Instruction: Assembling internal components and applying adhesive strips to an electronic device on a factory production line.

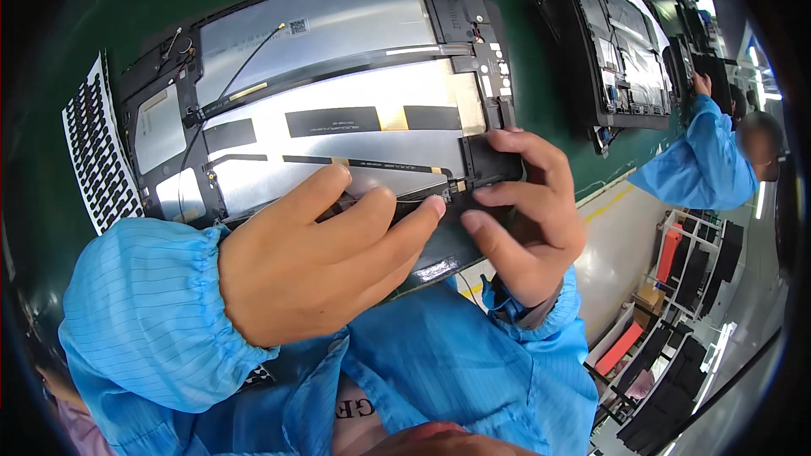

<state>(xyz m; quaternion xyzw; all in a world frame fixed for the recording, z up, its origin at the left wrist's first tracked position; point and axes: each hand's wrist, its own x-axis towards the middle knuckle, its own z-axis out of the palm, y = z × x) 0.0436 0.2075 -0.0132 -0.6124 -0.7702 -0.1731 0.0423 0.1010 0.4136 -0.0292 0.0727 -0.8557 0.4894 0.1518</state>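
An opened flat electronic device (338,21) lies before me, with silver panels, a black frame, black strips and thin cables. My left hand (312,245) reaches across its near edge with fingers stretched apart. One left fingertip touches a small connector (446,192) near the right end of that edge. My right hand (536,219) is curled around the near right corner, its index finger on top of the black frame. Thumb and middle finger come close together at the edge there. What lies under the left fingers is partly hidden.
On the green table (528,0), a white sheet with rows of black pieces (100,148) lies left of the device. A second opened device (621,59) stands to the right. Beyond it a person in a blue sleeve (710,156) works. Racks with black parts (676,304) stand lower right.
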